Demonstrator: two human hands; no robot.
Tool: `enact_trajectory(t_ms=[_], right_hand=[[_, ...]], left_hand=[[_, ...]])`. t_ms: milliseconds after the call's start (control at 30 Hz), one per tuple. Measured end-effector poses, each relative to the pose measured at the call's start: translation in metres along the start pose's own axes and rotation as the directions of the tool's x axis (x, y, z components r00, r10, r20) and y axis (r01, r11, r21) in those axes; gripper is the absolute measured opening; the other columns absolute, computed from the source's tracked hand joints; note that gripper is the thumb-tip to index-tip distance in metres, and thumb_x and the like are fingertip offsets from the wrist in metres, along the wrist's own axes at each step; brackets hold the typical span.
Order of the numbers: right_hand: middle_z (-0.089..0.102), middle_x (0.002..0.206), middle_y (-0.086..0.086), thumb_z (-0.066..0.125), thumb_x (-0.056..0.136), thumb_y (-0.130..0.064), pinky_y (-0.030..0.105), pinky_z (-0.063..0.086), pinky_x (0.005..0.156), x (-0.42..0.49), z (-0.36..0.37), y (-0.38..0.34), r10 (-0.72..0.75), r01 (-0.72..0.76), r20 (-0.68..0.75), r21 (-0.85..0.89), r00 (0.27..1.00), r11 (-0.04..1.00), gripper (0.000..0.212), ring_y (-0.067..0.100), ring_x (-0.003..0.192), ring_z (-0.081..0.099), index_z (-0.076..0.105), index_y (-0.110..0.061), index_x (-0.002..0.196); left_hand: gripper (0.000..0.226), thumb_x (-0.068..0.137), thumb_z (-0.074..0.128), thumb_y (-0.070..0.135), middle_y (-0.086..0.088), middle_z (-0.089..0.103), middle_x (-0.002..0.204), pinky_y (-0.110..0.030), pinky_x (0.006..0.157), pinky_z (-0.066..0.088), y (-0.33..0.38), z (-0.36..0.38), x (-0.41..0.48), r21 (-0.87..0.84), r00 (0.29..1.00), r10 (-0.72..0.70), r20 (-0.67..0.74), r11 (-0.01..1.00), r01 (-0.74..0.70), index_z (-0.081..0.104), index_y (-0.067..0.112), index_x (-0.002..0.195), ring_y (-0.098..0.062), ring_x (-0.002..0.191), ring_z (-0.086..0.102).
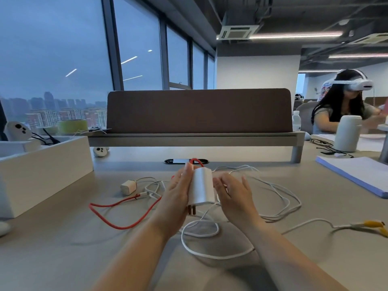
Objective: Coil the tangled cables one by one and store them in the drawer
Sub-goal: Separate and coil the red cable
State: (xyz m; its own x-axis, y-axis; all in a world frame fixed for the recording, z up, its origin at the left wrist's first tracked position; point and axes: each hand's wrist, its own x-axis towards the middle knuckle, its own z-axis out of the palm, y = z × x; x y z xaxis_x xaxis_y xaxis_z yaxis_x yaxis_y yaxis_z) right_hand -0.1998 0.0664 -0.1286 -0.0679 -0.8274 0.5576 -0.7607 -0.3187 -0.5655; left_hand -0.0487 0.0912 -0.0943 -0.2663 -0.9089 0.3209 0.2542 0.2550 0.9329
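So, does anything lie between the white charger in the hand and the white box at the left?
Nothing upright. Only the small charger and a red cable loop lie on the desk between the white charger and the white box.

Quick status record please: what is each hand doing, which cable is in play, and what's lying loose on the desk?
left hand: holds the large white charger above the desk
right hand: open beside the charger; contact unclear
red cable: arcs out at the charger's far end, loops on the desk at left
white cables: tangled, uncoiled on the desk
small charger: on the desk, left
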Motion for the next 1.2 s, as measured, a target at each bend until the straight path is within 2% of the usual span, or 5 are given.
enact_trajectory(t_ms=[100,200,500,800,1200], right_hand=[[0.064,0.077,-0.007,0.014,0.091,-0.054,0.035,0.017,0.111,-0.004,0.0,-0.001,-0.08,0.087,0.076,-0.104,0.994,0.991,0.047,0.016,0.085,0.058,0.052,-0.027,0.087],[0.067,0.093,-0.001,0.032,0.095,-0.038,0.034,0.044,0.079,-0.012,0.004,-0.007,-0.246,0.261,0.116,-0.143,0.962,0.955,0.035,0.025,0.085,0.061,0.062,-0.023,0.106],[0.057,0.121,-0.001,0.043,0.096,-0.023,0.039,0.046,0.074,-0.028,0.012,-0.038,-0.391,0.423,0.226,-0.117,0.892,0.899,0.034,0.027,0.101,0.055,0.049,-0.027,0.129],[0.066,0.096,0.0,0.052,0.087,-0.029,0.026,0.039,0.06,-0.033,0.013,-0.042,-0.504,0.54,0.199,-0.223,0.84,0.812,0.021,0.022,0.083,0.062,0.062,-0.019,0.102],[0.065,0.075,-0.007,0.046,0.092,-0.033,0.02,0.035,0.052,-0.027,0.005,-0.043,-0.615,0.618,0.098,-0.237,0.783,0.749,0.025,0.012,0.063,0.057,0.067,-0.021,0.085]], left_hand=[[0.04,0.085,0.039,0.058,-0.011,0.058,0.104,-0.035,0.076,0.052,-0.003,-0.004,0.005,0.031,0.991,0.039,-0.127,0.999,-0.035,0.058,0.029,0.106,-0.022,0.09,0.058],[0.05,0.083,0.038,0.064,-0.017,0.052,0.113,-0.043,0.084,0.053,-0.007,-0.008,0.011,0.054,0.973,0.043,-0.229,0.998,-0.031,0.051,0.027,0.114,-0.026,0.097,0.057],[0.048,0.097,0.033,0.05,-0.001,0.05,0.09,-0.012,0.048,0.044,-0.014,-0.022,0.022,0.213,0.836,0.143,-0.53,0.977,-0.032,0.04,0.009,0.122,-0.008,0.077,0.053],[0.046,0.098,0.034,0.045,-0.005,0.05,0.089,-0.005,0.041,0.04,-0.014,-0.017,0.021,0.278,0.832,0.139,-0.537,0.961,0.019,0.037,0.005,0.12,-0.011,0.074,0.052],[0.047,0.095,0.031,0.055,-0.01,0.052,0.104,-0.033,0.076,0.049,-0.023,-0.03,0.028,0.41,0.93,0.043,-0.366,0.904,0.119,0.037,0.012,0.112,-0.019,0.091,0.055]])
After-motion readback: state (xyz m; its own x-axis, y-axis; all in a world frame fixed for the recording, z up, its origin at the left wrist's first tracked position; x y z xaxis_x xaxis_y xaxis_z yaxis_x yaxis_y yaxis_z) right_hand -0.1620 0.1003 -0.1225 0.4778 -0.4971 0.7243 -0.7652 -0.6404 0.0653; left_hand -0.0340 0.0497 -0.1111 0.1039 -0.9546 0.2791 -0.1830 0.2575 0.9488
